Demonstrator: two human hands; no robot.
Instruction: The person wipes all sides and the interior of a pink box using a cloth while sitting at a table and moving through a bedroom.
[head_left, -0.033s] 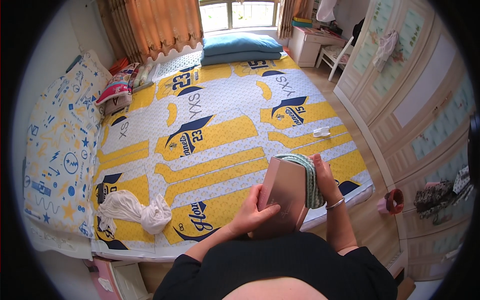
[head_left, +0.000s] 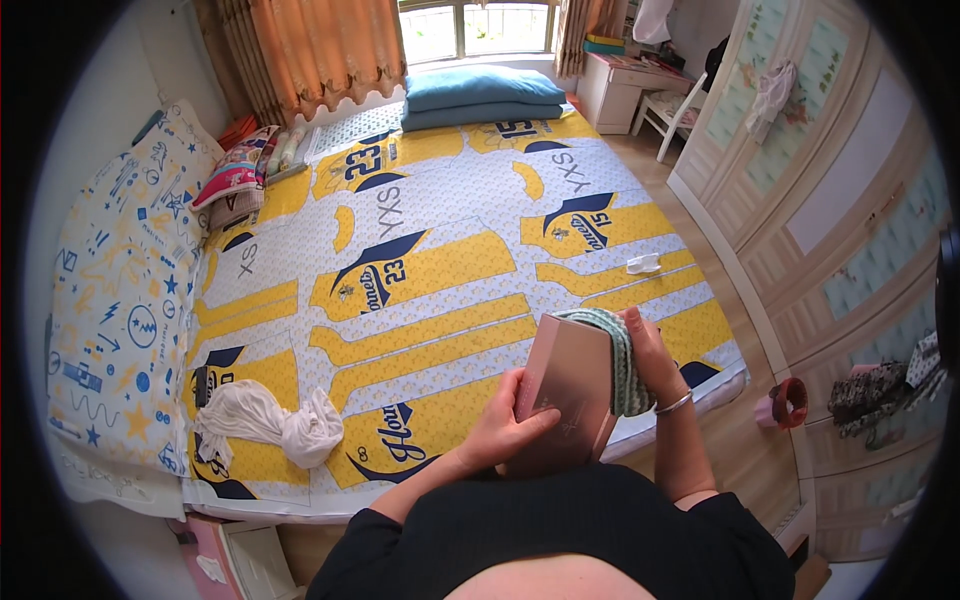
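Note:
I hold a rose-gold flat box (head_left: 575, 375) tilted in front of my chest, above the near edge of the bed. My left hand (head_left: 515, 420) grips its left side, thumb lying across the front face and fingers behind. A pale green textured cloth (head_left: 626, 365) is folded over the box's top right corner and down its right side. My right hand (head_left: 652, 358) is closed on this cloth, pressing it against the box, with the thumb pointing up. A silver bracelet (head_left: 674, 403) circles my right wrist. The back of the box is hidden.
A bed (head_left: 430, 275) with a yellow, white and navy cover fills the middle. On it lie a crumpled white cloth (head_left: 275, 420), a small white item (head_left: 643, 264), pillows (head_left: 235, 175) and a folded blue quilt (head_left: 480, 97). Wardrobe doors (head_left: 800, 190) line the right.
My right hand and its bracelet have shifted very slightly upward at the cloth. The box and my left hand have stayed in place.

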